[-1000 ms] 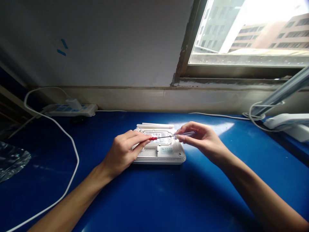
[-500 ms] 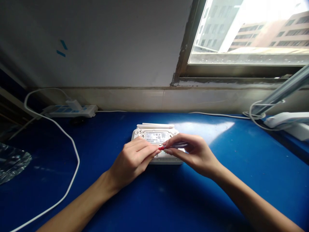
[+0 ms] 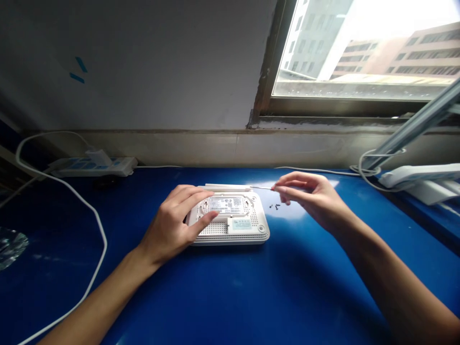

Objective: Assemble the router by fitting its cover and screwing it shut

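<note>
A white router [image 3: 247, 235] lies underside up on the blue table, with printed labels, vent holes and folded antennas [image 3: 230, 187] along its far edge. My left hand [image 3: 176, 218] grips its left end, thumb across the vented face and fingers over the far left side. Pinched in my right hand [image 3: 305, 191] is a thin screwdriver [image 3: 262, 188], its slim shaft pointing left toward the router's far right corner. Whether the tip touches the router I cannot tell. Several small dark screws [image 3: 276, 207] lie on the table below my right hand.
A power strip [image 3: 118, 166] with a white plug stands by the wall at the back left, its white cable [image 3: 102, 225] curving across the table. Crumpled clear plastic [image 3: 12, 247] lies far left. At the right are a metal post [image 3: 406, 129] and white device [image 3: 424, 177].
My right hand has moved right and away from the router's middle, turning the screwdriver's shaft leftward. My left hand has let go of the screwdriver's red end and slid left onto the router.
</note>
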Demonstrator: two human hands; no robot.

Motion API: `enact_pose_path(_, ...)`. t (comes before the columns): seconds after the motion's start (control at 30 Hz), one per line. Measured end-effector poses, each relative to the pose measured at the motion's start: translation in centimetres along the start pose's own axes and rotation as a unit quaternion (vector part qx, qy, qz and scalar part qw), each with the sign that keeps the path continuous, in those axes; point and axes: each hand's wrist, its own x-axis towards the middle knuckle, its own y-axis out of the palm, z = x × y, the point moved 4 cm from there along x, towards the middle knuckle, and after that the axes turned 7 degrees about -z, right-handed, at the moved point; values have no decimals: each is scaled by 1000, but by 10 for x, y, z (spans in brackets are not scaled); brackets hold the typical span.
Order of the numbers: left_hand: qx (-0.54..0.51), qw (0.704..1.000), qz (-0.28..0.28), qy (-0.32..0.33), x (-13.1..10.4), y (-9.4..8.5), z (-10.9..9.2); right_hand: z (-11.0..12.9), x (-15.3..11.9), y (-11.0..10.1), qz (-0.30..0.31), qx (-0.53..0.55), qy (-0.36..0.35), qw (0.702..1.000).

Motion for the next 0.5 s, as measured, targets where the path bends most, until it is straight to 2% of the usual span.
enact_pose_path(0.07,24,998,49,-19,-1,3,9,-3,6,-27,-10,-41,5,999)
enact_pose_path(0.13,39,993,104,-33,-5,7,15,-7,9,-50,6,-101,22,995)
enact_pose_path(0.27,50,980,189,-30,-15,17,18,-16,10,-81,39,-177,58,982)
enact_pose_path(0.37,40,975,218,-29,-21,23,18,-21,10,-88,51,-200,69,976)
enact_pose_path(0.5,17,976,216,-32,-23,27,18,-21,9,-77,72,-194,76,975)
